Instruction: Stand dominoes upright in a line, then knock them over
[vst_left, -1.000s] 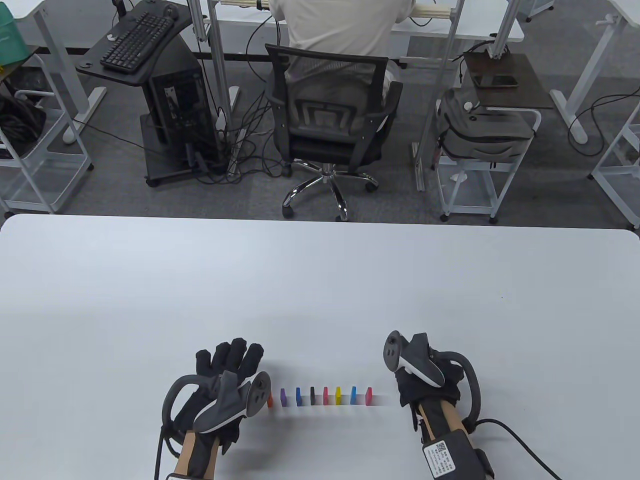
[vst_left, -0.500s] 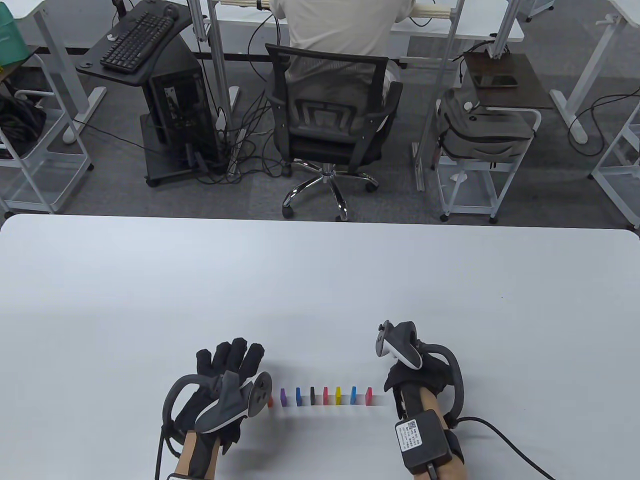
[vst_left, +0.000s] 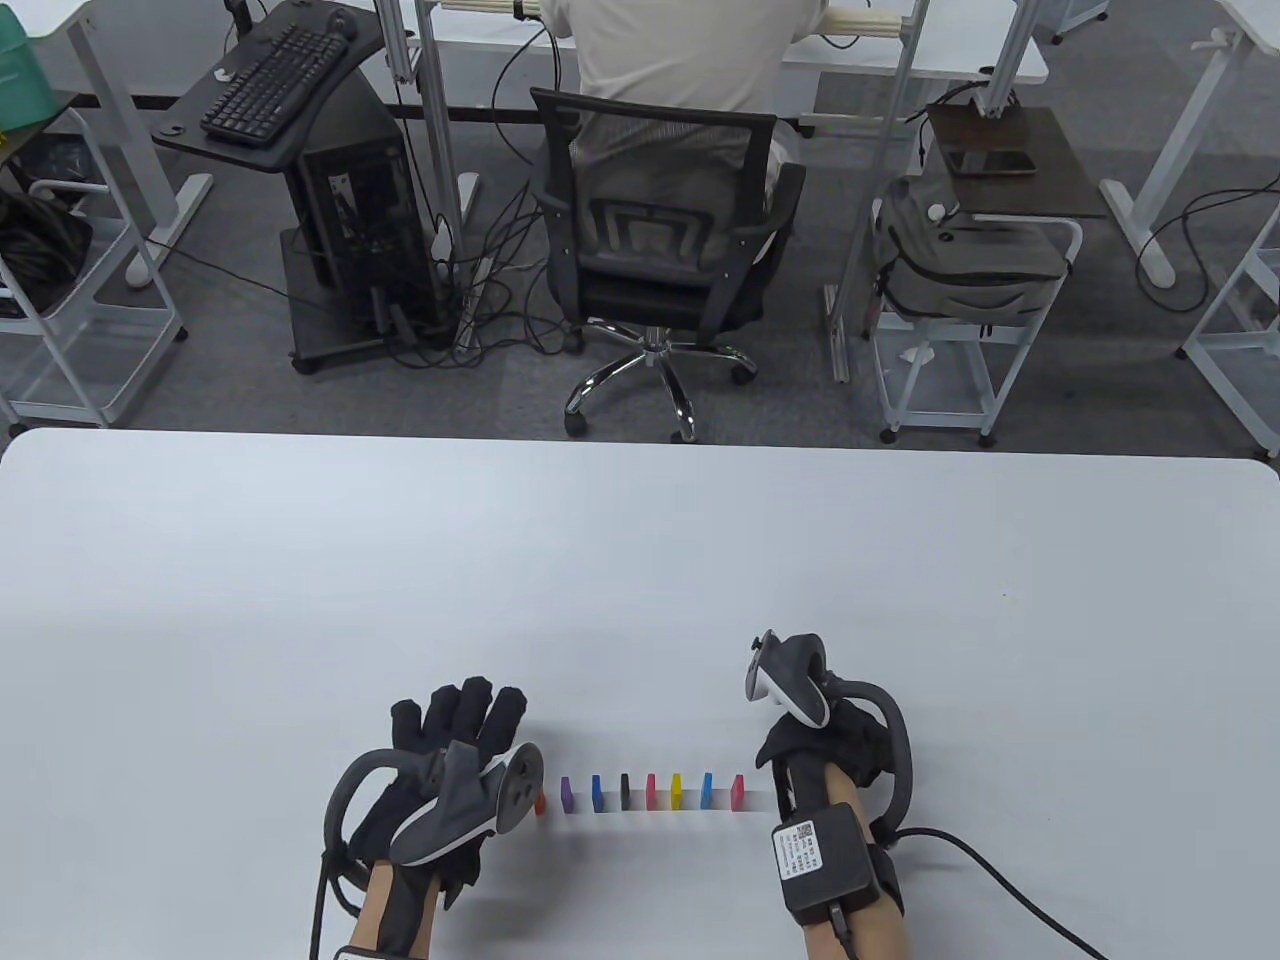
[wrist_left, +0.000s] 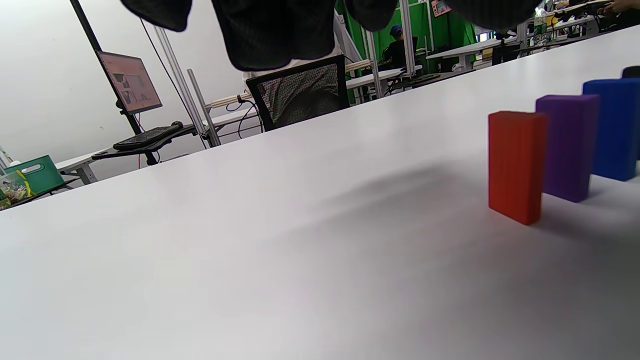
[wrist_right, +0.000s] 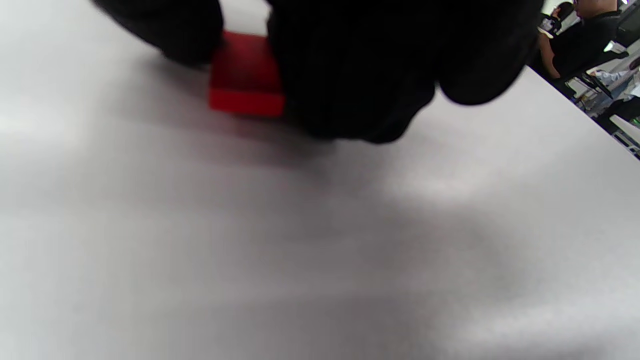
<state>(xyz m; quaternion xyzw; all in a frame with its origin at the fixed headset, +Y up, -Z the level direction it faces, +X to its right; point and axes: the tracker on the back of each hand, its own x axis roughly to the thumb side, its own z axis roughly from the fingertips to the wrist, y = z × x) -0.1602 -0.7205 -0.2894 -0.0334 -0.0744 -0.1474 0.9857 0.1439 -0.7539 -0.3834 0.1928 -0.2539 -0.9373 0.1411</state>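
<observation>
Several coloured dominoes (vst_left: 640, 790) stand upright in a straight row near the table's front edge. The row runs from an orange-red domino (vst_left: 540, 802) on the left to a red domino (vst_left: 738, 790) on the right. My left hand (vst_left: 460, 718) lies flat with its fingers spread, just left of and behind the row. In the left wrist view the orange-red domino (wrist_left: 516, 167), a purple one (wrist_left: 567, 147) and a blue one (wrist_left: 612, 127) stand close by. My right hand (vst_left: 805, 745) hovers just right of the red domino (wrist_right: 246, 80). Its blurred gloved fingers (wrist_right: 360, 75) partly cover that domino, and contact is unclear.
The white table (vst_left: 640, 560) stretches wide behind the row. Beyond its far edge a person sits on a black office chair (vst_left: 665, 250). A cable (vst_left: 1010, 890) trails from my right wrist toward the front right corner.
My right hand has slid left toward the row's red end and turned, so the wrist box now faces up. The left hand and all dominoes have stayed still.
</observation>
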